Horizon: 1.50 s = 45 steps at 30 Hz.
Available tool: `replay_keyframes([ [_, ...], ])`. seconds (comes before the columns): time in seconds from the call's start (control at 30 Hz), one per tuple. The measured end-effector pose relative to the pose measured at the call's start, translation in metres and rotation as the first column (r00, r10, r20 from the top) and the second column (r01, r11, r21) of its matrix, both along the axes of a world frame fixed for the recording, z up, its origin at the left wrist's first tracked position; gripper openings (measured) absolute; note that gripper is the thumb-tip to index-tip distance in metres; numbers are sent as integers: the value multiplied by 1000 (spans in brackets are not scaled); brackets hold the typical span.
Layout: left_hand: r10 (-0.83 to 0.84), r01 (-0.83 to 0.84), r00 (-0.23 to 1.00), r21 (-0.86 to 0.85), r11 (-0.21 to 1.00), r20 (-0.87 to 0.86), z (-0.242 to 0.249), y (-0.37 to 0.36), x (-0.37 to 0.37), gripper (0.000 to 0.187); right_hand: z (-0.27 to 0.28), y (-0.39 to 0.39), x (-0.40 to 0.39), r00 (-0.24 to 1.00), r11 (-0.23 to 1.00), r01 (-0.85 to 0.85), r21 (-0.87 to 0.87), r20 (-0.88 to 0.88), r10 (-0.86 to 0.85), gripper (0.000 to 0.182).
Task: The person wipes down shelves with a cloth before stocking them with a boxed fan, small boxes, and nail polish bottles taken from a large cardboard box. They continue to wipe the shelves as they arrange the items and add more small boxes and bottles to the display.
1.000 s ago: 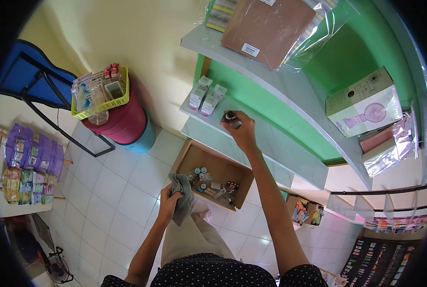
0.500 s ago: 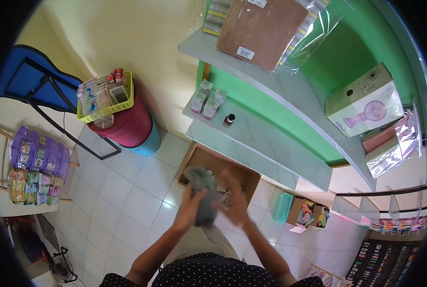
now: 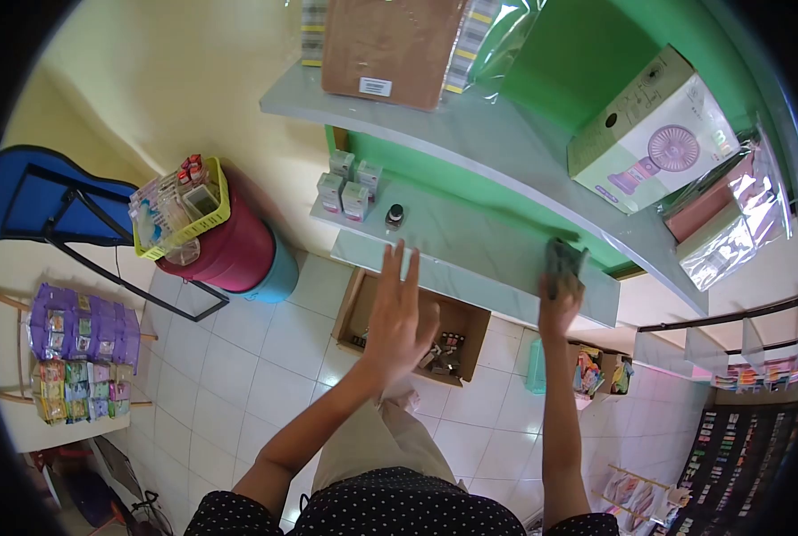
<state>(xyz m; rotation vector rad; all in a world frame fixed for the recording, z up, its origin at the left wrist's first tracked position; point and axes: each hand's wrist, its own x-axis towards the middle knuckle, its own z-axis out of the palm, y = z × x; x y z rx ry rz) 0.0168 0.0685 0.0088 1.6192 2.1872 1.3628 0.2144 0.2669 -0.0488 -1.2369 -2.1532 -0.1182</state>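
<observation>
My right hand [image 3: 560,304] grips a dark grey cloth [image 3: 562,259] at the right end of the middle marble-look shelf [image 3: 484,246]. The cloth is bunched and slightly blurred. In front of the shelf's left part, my left hand [image 3: 399,322] is raised with its fingers spread, holding nothing. Beyond it on that shelf stand a small dark bottle [image 3: 394,216] and several small white boxes [image 3: 344,192]. Below my left hand, an open cardboard box [image 3: 466,366] with small items sits on the floor, partly hidden by the hand.
The upper shelf [image 3: 506,134] bears a fan box [image 3: 654,134] and a brown plastic-wrapped item [image 3: 390,54]. Left stand a yellow basket [image 3: 207,228] on a red bin [image 3: 225,268] and a folded blue chair [image 3: 50,196]. A teal basket [image 3: 536,366] rests on the floor.
The cloth was between both hands over the cardboard box. My right hand has carried it right and up to the shelf. My left hand has let go and opened.
</observation>
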Motion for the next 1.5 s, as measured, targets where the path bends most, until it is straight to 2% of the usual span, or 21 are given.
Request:
replay_keyframes([
  [0.1,68,-63,995,74,995,-74,-17,14,-11,66,-10,-14,-48,997,989,-79,122,7,79,22],
  [0.2,143,-124,982,145,982,-127,-24,26,-20,66,-7,-29,-102,985,984,-172,41,-11,172,22],
  [0.23,135,-117,982,138,984,-130,-24,30,-25,66,-4,-33,-116,975,975,-222,17,-28,222,21],
  [0.3,134,-108,951,107,988,-278,-23,42,-34,64,0,-40,-130,944,944,-329,2,-35,329,21],
  [0.43,160,-181,909,-19,983,-384,-29,58,-40,67,0,-38,-101,900,899,-437,24,8,437,18],
  [0.67,164,-204,866,-34,978,-471,-38,60,-40,67,-8,-24,-8,986,980,-154,125,-41,161,14],
  [0.73,147,-156,876,18,988,-460,-44,53,-32,66,-11,-22,19,991,997,52,62,-128,-44,12],
  [0.77,150,-127,883,81,989,-446,-47,49,-27,64,-12,-26,35,957,994,105,3,-273,-100,11],
  [0.8,103,-48,885,131,990,-455,-56,42,-21,63,-23,-31,51,841,981,153,-116,-507,-191,12],
  [0.83,55,0,872,114,994,-486,-66,32,-8,63,-36,-41,67,658,956,172,-236,-695,-290,17],
  [0.87,4,53,857,96,994,-516,-77,21,6,62,-46,-57,83,521,918,189,-350,-756,-396,22],
  [0.97,-394,430,706,-86,899,-588,-132,-17,51,56,-90,-116,111,162,760,236,-606,-747,-645,33],
  [1.03,-638,593,580,-274,757,-507,-163,-24,75,53,-141,-167,126,156,623,196,-757,-604,-782,34],
  [1.1,-804,659,517,-462,593,-293,-193,-11,93,52,-186,-217,121,54,453,123,-883,-450,-892,36],
  [1.13,-829,680,483,-475,558,-283,-212,-2,102,52,-206,-241,116,34,393,59,-918,-392,-919,37],
  [1.2,-844,624,528,-633,458,-90,-258,25,122,53,-239,-284,101,-25,263,-71,-962,-262,-965,37],
  [1.23,-860,630,505,-650,424,-72,-294,34,128,53,-255,-300,93,-52,192,-140,-971,-186,-981,36],
  [1.3,-871,579,489,-725,372,-57,-382,48,129,49,-284,-318,79,-110,153,-214,-965,-132,-985,36],
  [1.37,-795,574,581,-781,246,177,-455,66,139,41,-310,-330,67,-154,114,-294,-949,-71,-985,36],
  [1.43,-715,551,655,-801,232,244,-532,73,148,41,-336,-331,57,-188,68,-338,-939,-4,-982,35],
  [1.5,-516,527,780,-817,234,355,-633,70,147,48,-357,-333,48,-224,51,-381,-923,39,-974,34],
])
